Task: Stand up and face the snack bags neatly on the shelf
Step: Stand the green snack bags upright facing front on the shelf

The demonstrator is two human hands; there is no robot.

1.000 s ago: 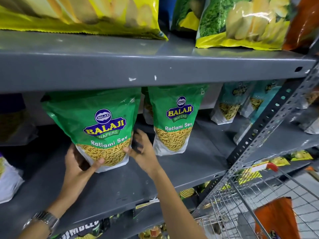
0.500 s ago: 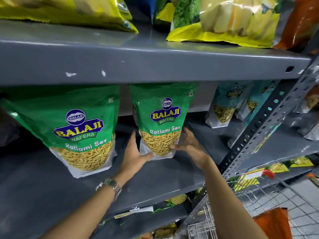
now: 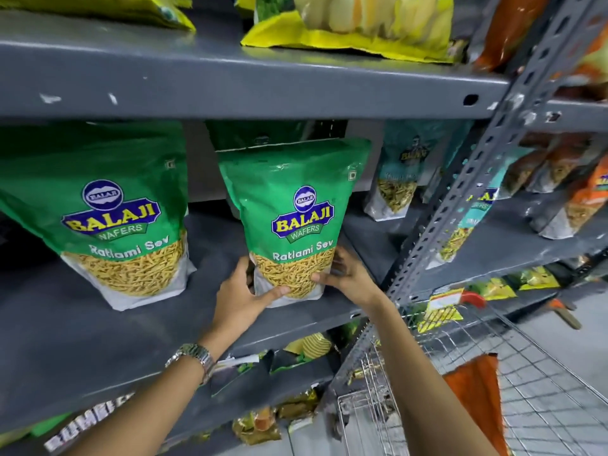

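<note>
A green Balaji Ratlami Sev bag [image 3: 296,212] stands upright near the front of the grey middle shelf [image 3: 138,327], its printed face toward me. My left hand [image 3: 241,292] grips its lower left corner, thumb across the front. My right hand [image 3: 345,271] holds its lower right corner. A second green Ratlami Sev bag [image 3: 112,212] stands upright to the left, untouched. Another green bag [image 3: 260,136] shows behind the held one.
Teal snack bags [image 3: 399,179] stand further right on the same shelf. A perforated steel upright [image 3: 460,192] crosses at the right. Yellow bags [image 3: 362,24] lie on the shelf above. A wire cart [image 3: 493,373] with an orange bag [image 3: 473,399] stands at lower right.
Both hands left the left green bag, moved right to the second one and closed on its lower corners. That bag now stands nearer the shelf's front edge.
</note>
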